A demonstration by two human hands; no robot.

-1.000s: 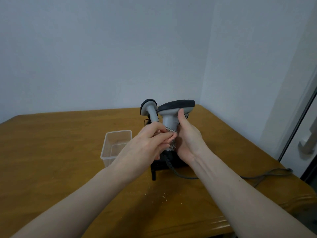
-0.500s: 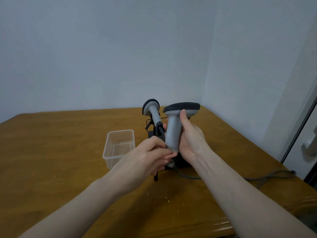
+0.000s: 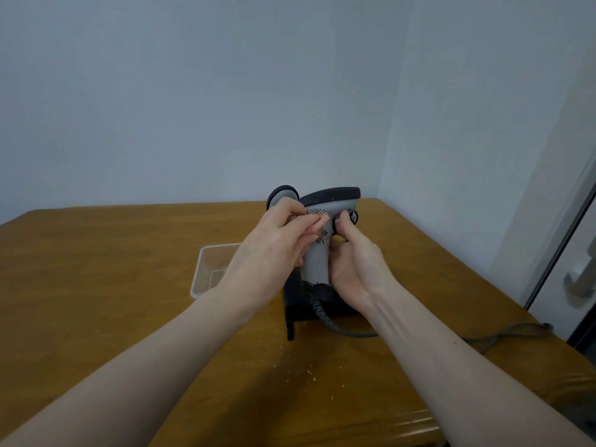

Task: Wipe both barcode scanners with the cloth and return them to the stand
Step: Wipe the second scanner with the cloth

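My right hand (image 3: 351, 264) grips the handle of a grey barcode scanner (image 3: 322, 253) with a dark head, held upright above the black stand (image 3: 301, 306). My left hand (image 3: 277, 243) pinches a small checked cloth (image 3: 317, 221) against the scanner's neck, just under the head. A second grey scanner (image 3: 281, 192) sits in the stand behind my left hand; only its dark-rimmed head shows. The held scanner's coiled cable (image 3: 325, 317) hangs down past the stand.
A clear plastic tub (image 3: 206, 272) stands on the wooden table (image 3: 96, 285) left of the stand. The grey cable (image 3: 503, 333) trails right toward the table's edge. Crumbs (image 3: 309, 371) lie in front of the stand. A wall corner and a door frame are at the right.
My left hand slid the cloth from the lower handle up to the neck under the scanner's head. My right hand kept its grip on the handle, and the scanner's head now points further right.
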